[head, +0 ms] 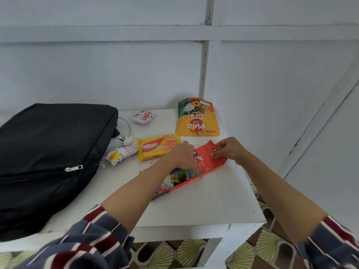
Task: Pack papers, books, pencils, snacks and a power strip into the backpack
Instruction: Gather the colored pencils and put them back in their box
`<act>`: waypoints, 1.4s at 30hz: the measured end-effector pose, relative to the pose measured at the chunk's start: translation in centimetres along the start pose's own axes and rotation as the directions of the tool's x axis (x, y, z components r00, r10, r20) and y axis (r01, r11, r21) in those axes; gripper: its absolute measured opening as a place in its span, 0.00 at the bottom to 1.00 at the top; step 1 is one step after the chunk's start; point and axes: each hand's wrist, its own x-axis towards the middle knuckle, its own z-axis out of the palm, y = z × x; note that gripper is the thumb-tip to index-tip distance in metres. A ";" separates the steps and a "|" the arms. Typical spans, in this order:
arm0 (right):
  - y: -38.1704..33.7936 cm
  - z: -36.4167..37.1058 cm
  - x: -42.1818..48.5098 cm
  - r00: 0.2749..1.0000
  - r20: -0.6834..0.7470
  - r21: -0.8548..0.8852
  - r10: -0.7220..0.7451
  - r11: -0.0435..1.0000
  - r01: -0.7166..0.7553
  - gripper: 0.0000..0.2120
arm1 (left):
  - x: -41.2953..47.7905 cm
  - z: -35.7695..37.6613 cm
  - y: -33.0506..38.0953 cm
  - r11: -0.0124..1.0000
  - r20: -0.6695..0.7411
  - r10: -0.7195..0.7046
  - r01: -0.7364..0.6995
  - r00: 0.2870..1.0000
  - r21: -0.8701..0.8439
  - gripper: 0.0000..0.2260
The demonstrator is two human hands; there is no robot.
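Note:
A red box of coloured pencils (182, 177) lies slanted on the white table (204, 206). My left hand (184, 156) presses down on the box's middle, fingers curled over its edge. My right hand (227, 149) pinches the box's open red flap at its far end. The black backpack (48, 160) lies flat at the left, its zipper shut. Snacks sit behind the box: a yellow Nabati wafer pack (157, 146), an orange Pina biscuit bag (196, 117), a small white packet (142, 116) and a crumpled wrapper (119, 155). A white plug and cable (126, 136) stick out beside the backpack.
The table stands in a corner of pale blue walls. Its right and front edges are close to the pencil box. A patterned floor (252, 253) shows below.

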 end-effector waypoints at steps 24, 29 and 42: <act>-1.2 0.4 -1.2 0.993 0.118 0.090 0.004 0.996 -0.015 0.12 | 0.3 -0.3 0.2 1.000 0.068 -0.001 0.000 0.998 0.019 0.41; -1.2 0.5 -1.3 0.993 0.116 0.100 0.014 0.995 -0.026 0.12 | 0.2 0.0 0.3 1.000 0.003 0.016 -0.016 1.000 -0.004 0.38; -0.4 1.2 -1.1 0.973 0.210 0.337 0.096 0.927 -0.164 0.15 | -0.5 0.0 0.0 0.995 -0.054 0.054 -0.058 0.997 -0.078 0.43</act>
